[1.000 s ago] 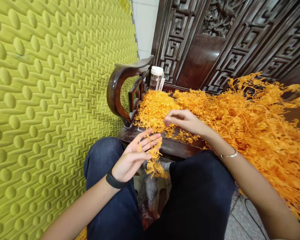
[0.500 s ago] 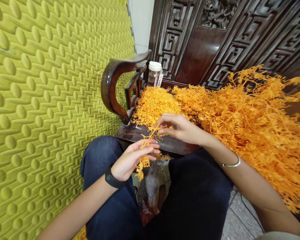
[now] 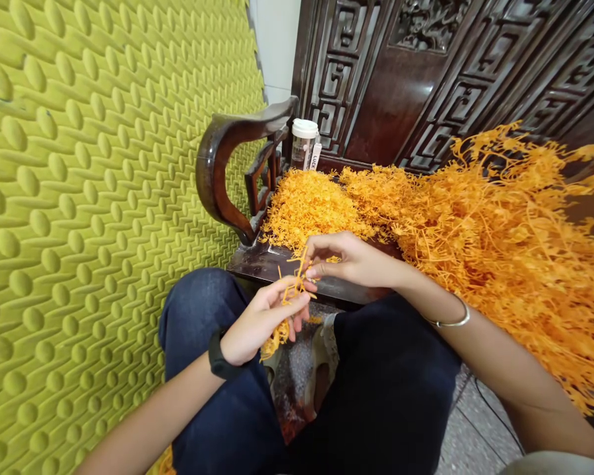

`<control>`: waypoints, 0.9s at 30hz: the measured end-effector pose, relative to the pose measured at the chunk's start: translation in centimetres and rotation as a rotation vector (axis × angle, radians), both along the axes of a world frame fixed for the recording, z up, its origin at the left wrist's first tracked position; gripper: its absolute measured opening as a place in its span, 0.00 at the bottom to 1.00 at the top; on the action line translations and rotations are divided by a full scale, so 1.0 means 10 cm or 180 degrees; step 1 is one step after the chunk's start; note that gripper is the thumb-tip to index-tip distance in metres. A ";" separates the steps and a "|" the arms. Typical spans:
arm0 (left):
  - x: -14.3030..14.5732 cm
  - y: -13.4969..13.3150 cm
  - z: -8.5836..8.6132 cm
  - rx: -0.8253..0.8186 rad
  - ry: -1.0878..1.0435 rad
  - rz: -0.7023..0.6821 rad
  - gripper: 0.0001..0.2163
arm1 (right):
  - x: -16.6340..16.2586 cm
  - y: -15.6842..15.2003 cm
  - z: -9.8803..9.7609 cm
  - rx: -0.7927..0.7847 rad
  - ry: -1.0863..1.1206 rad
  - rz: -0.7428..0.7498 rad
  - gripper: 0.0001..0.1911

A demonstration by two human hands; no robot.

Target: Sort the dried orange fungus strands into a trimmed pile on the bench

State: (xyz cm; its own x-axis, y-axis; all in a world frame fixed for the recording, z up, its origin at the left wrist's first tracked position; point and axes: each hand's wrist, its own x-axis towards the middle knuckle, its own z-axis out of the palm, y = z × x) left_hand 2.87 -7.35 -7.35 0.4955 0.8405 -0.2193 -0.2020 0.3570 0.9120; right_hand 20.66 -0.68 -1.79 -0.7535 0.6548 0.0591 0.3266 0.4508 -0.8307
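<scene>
An orange plastic sprig (image 3: 301, 260) with thin branching stalks sticks up between my two hands, over the gap between my knees. My left hand (image 3: 257, 320) is closed round its lower part, and a leafy orange end hangs below the palm. With thumb and forefinger, my right hand (image 3: 349, 259) pinches the upper stalks just above the left fingertips. Behind the hands, a pile of short orange pieces (image 3: 314, 201) lies on the dark wooden seat (image 3: 257, 264). To its right spreads a large heap of long orange sprigs (image 3: 499, 257).
A curved wooden armrest (image 3: 208, 165) rises at the seat's left end, beside a yellow-green textured wall panel (image 3: 79, 231). A white-lidded clear jar (image 3: 304, 138) stands against the carved backrest (image 3: 391, 119). A cable (image 3: 495, 412) runs across the floor.
My right hand has come down and left to the sprig, its fingertips now close to my left hand. The left fingers have curled more, and the hanging leafy end has shifted slightly.
</scene>
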 end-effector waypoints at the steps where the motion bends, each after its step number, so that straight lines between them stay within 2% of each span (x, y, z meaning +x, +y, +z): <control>1: 0.00 0.00 0.00 -0.0019 0.0011 -0.0065 0.12 | 0.01 0.02 0.00 0.0090 -0.0017 0.0016 0.04; 6: 0.01 0.04 0.03 -0.0159 -0.0162 -0.0133 0.11 | 0.07 0.15 0.02 0.0363 -0.0124 0.0145 0.04; 14: 0.09 0.16 0.09 -0.0262 -0.0698 -0.0153 0.09 | 0.07 0.22 0.00 0.0565 0.0128 -0.0174 0.07; 18: 0.08 0.19 0.05 -0.0426 -0.0885 -0.0082 0.11 | 0.12 0.33 -0.01 0.0698 0.0191 -0.0281 0.07; 20: 0.03 0.17 0.01 -0.0615 -0.1025 0.0009 0.13 | 0.30 0.48 -0.01 0.1034 0.0324 -0.0831 0.05; 24: -0.11 0.12 -0.04 -0.0806 -0.1192 0.0346 0.11 | 0.87 0.81 -0.11 0.1732 0.0818 -0.2587 0.05; 25: -0.14 0.12 -0.04 -0.0792 -0.1207 0.0388 0.10 | 0.98 0.87 -0.16 0.1703 0.0845 -0.2827 0.06; 27: -0.16 0.11 -0.01 -0.0772 -0.1212 0.0386 0.08 | 1.11 0.95 -0.27 0.1478 0.0673 -0.2937 0.07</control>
